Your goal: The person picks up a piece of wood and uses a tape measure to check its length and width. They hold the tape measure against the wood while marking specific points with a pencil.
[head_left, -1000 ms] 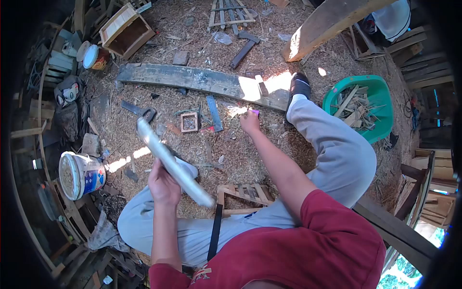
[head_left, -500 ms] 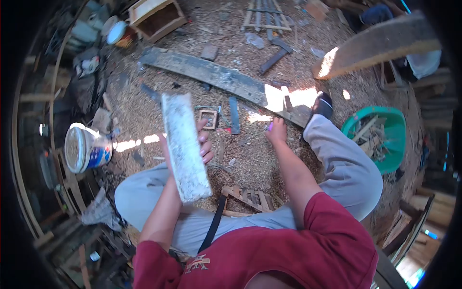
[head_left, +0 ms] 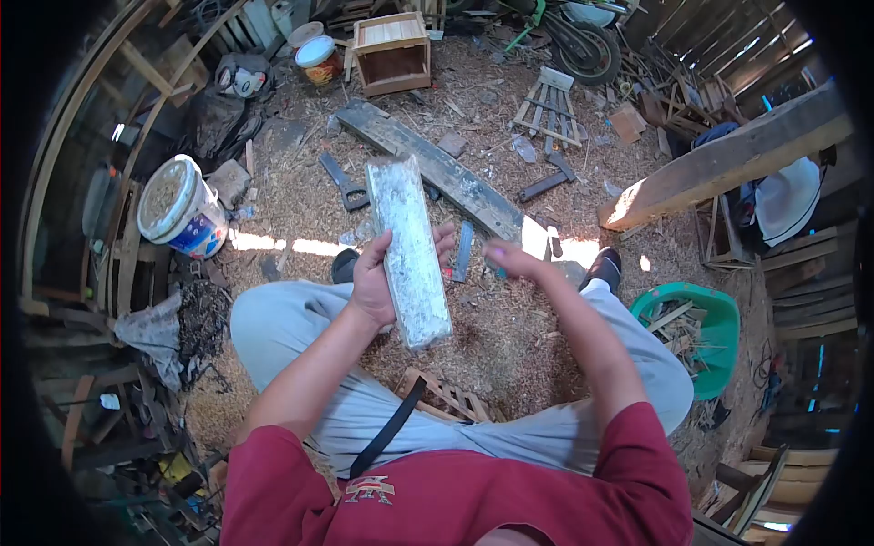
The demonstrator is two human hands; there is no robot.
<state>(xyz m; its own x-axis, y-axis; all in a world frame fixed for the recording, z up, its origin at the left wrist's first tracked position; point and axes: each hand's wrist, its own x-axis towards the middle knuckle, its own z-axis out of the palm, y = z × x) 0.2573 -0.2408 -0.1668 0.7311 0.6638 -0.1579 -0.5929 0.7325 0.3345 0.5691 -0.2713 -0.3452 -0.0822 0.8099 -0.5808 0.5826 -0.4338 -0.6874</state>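
A whitish, rough rectangular block stands out lengthwise in my left hand, its thumb on the near side and fingertips showing past the right edge. My right hand is closed to the right of the block, apart from it, with a small teal bit showing at its fingers that I cannot make out. Beyond both hands a long weathered plank lies across the shavings. A blue-grey flat piece lies between my hands, and a handsaw rests beyond the block's left side.
At left stands a white bucket; at right, a green basin holds wood scraps. A wooden box and small slatted frame are farther off. A thick beam juts in from the upper right. Another slatted piece lies between my legs.
The view has tilted up, showing more of the far floor and a motorbike wheel. The block has moved right in my left hand. My right hand has come nearer to the block.
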